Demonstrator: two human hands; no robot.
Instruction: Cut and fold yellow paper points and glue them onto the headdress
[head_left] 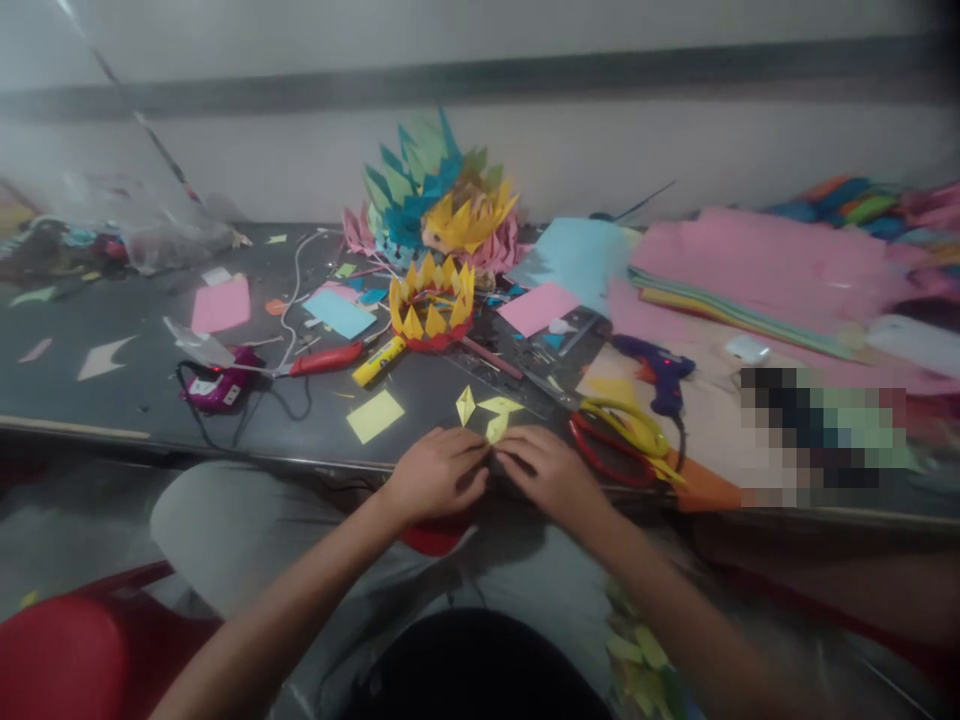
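Both my hands meet at the table's front edge around a small folded piece of yellow paper (496, 428). My left hand (441, 470) pinches it from the left, fingertips partly hidden. From the right, my right hand (546, 468) has its fingers closed on the same paper. Just beyond my fingertips lie a finished-looking yellow folded diamond (466, 405) and a pale yellow pointed scrap (501, 405). A flat yellow paper rectangle (376, 416) rests left of my hands. Farther back sits a ring of yellow folded points on a red base (433, 310).
Red and yellow-handled scissors (619, 440) lie close to my right hand, with a blue glue gun (660, 368) beyond. Left are a yellow glue stick (379, 361), a red-handled cutter (327, 359) and a purple device (223, 385). A colourful folded-paper model (442, 195) stands at the back.
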